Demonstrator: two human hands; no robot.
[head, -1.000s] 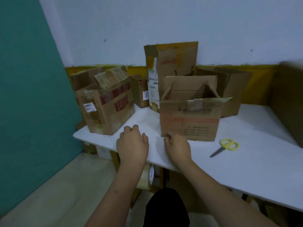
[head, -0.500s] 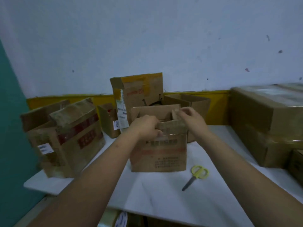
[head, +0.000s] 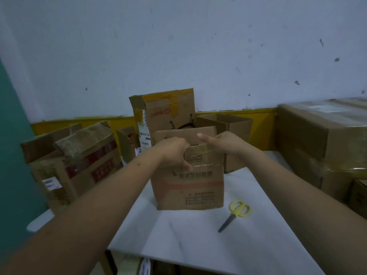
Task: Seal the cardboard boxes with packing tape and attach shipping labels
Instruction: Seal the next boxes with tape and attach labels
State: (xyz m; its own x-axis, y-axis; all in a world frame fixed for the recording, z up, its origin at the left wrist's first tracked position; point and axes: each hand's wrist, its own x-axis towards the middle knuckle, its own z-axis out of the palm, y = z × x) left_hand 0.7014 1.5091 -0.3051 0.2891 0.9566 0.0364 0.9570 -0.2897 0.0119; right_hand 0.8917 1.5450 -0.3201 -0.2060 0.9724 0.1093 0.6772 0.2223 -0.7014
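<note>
A small cardboard box with red and dark print stands in the middle of the white table. Its far flap stands up. My left hand grips the near flap at the box's top left, thumb curled over the front. My right hand lies over the top right of the box, fingers straight and pointing left, pressing the flap down. Yellow-handled scissors lie on the table right of the box. No tape roll or labels show on the table.
A tall open box and a low open box stand behind. A worn box with red print sits at the left. Large taped cartons fill the right side. The table's near edge runs across the bottom.
Both hands rose from the table's front edge to the top of the box. The near flap has folded further down under them. The view has moved closer and to the right.
</note>
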